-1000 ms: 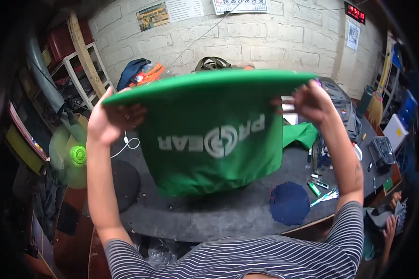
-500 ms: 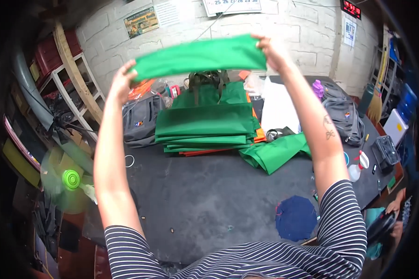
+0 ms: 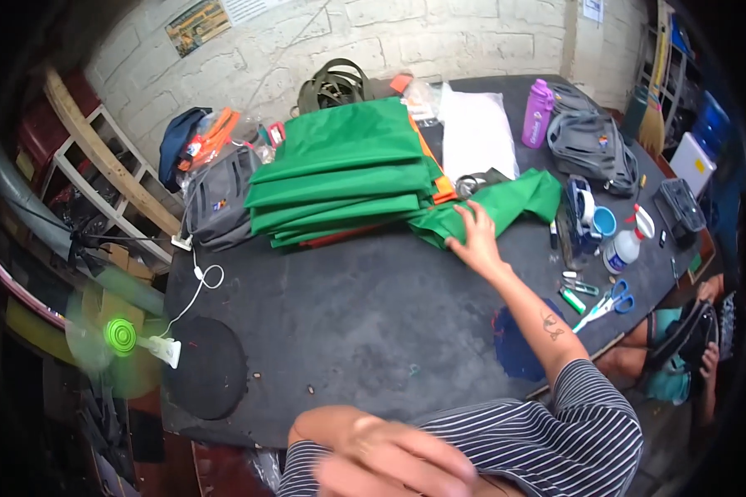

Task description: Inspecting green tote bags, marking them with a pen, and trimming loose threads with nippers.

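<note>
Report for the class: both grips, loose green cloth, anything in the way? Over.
Right grip touching loose green cloth. Left grip blurred, low in view, nothing visible in it. Folded green stack crowds cloth's left end.

Right hand: yours is now down from overhead, fingers spread on the loose green cloth.
Left hand: you have it back by your chest, blurred, off the raised green piece.
Dark blue disc: your right forearm now partly covers it.
Scissors: your arm now leaves them uncovered.

Crumpled green cloth on table
</note>
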A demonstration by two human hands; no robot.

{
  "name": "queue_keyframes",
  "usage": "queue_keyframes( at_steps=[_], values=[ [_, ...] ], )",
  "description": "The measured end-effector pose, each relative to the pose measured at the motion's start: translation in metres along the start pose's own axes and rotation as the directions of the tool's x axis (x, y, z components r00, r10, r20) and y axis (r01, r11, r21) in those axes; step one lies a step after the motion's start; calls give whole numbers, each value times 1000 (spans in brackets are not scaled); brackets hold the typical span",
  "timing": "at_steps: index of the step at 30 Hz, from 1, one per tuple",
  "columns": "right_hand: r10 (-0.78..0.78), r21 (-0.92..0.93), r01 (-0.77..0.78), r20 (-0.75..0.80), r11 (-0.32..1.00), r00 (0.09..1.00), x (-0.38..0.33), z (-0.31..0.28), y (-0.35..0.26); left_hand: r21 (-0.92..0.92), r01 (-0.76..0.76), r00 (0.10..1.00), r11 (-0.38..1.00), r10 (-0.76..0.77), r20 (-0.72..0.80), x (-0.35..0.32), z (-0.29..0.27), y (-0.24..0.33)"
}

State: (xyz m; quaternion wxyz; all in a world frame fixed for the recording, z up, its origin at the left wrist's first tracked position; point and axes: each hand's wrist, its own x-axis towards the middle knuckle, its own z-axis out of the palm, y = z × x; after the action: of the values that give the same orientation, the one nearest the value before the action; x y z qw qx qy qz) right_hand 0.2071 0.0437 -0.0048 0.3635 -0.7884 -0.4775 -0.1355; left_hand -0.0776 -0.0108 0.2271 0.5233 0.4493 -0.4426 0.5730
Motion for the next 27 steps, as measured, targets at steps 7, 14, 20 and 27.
queue_keyframes(
  at_steps=[7, 14, 20, 27],
  values=[
    [6, -232, -20, -62, 973, 998, -8, -17, 22, -584, 807, 533, 84, -530, 659, -17, 3, 32],
    [-291, 165, 511, -658, 844, 694, -41, -139, -126, -466, 880, 457, 96, -440, 773, 2, 8, 15],
    [-754, 499, 615, 129, 611, 644, -151, -77, -137, -481, 351, 935, 804, -334, 124, -26, 37, 16],
    [-591, 479, 357, 553, 802, 587, -176, -55, -129, -642, 671, 738, 371, -411, 535, -35, 38, 29]
  ],
)
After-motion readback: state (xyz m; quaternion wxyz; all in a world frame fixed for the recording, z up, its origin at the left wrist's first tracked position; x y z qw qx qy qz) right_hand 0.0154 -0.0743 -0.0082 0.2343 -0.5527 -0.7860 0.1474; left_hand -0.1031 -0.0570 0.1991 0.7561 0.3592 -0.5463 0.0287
